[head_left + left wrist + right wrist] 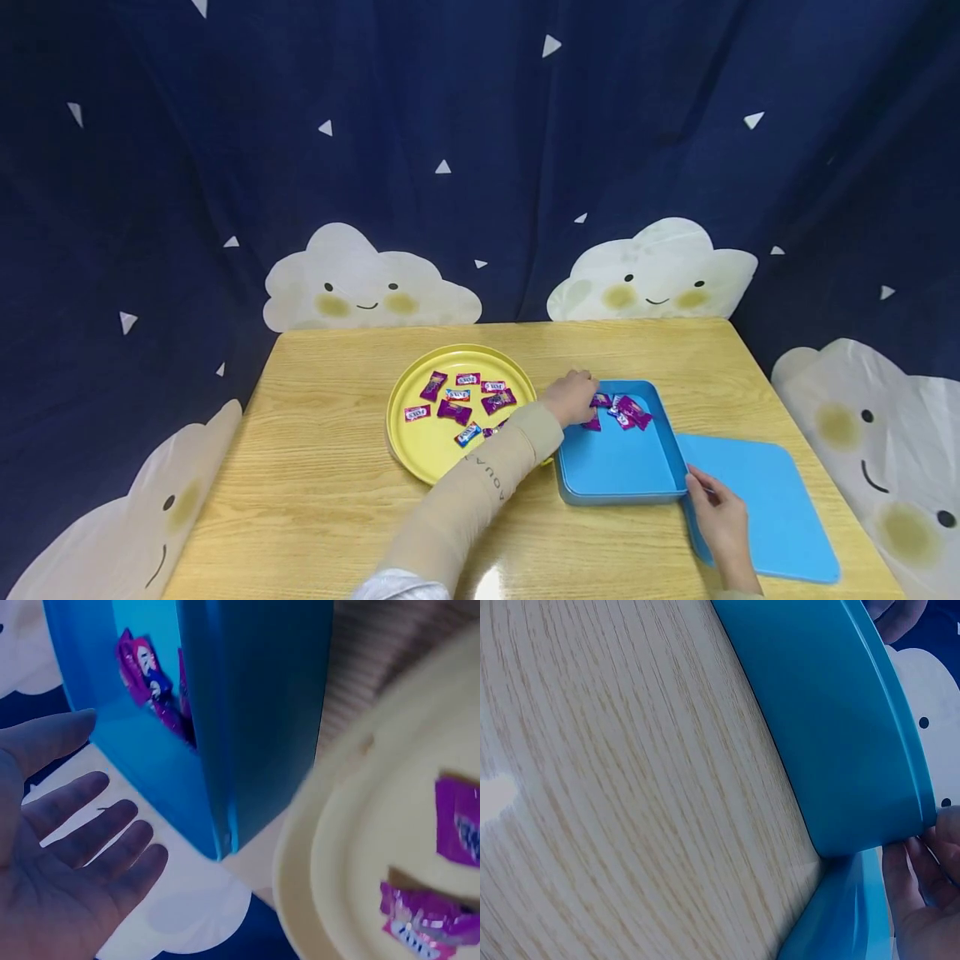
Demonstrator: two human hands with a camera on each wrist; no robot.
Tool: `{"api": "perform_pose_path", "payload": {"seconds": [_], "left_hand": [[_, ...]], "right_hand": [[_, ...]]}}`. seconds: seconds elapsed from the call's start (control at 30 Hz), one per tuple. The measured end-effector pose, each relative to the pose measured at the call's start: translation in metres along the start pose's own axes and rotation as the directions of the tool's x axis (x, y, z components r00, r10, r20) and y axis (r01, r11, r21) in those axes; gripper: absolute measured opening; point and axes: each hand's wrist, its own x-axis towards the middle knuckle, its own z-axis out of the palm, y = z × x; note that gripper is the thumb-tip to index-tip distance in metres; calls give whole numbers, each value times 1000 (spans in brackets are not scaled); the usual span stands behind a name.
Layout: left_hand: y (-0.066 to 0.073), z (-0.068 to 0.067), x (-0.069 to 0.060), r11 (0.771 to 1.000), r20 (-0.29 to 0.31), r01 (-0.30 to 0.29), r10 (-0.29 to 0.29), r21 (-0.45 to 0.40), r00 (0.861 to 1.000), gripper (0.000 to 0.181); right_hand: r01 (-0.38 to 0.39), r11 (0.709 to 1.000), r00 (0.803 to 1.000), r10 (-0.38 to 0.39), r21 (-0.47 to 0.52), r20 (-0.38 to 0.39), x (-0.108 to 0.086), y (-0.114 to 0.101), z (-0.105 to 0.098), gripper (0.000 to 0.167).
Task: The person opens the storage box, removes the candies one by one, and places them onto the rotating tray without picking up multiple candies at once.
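Observation:
A blue square box [622,467] holds several wrapped candies [633,412], mostly purple, toward its far side. My left hand [572,398] hovers at the box's far left edge. Its fingers [112,825] are spread and loosely bent, with nothing held in the left wrist view. At the near right corner of the box, my right hand [722,518] pinches the rim, thumb on top and fingers against the outer wall [840,735]. A round yellow tray [412,446] left of the box carries several more candies [454,411], partly hidden by my left forearm.
A flat blue lid [780,508] lies on the wooden table [315,467] to the right, its left edge beside the box. Behind the table hangs a dark blue curtain [450,100] with white triangles and cloud faces.

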Motion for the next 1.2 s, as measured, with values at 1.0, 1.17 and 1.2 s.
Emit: {"api": "perform_pose_path", "payload": {"seconds": [1.0,1.17,1.2], "left_hand": [[18,41,18,965,96,263,-261,-13,961,25],[19,45,13,968,67,253,-252,-9,965,26],[20,45,13,967,68,253,-252,-8,965,26]], "right_hand": [[30,999,998,-31,-18,-49,1,0,3,46],[15,1000,1000,-16,-8,-18,1,-1,1,43],[12,1000,1000,-12,-6,-12,0,-1,0,43]]}}
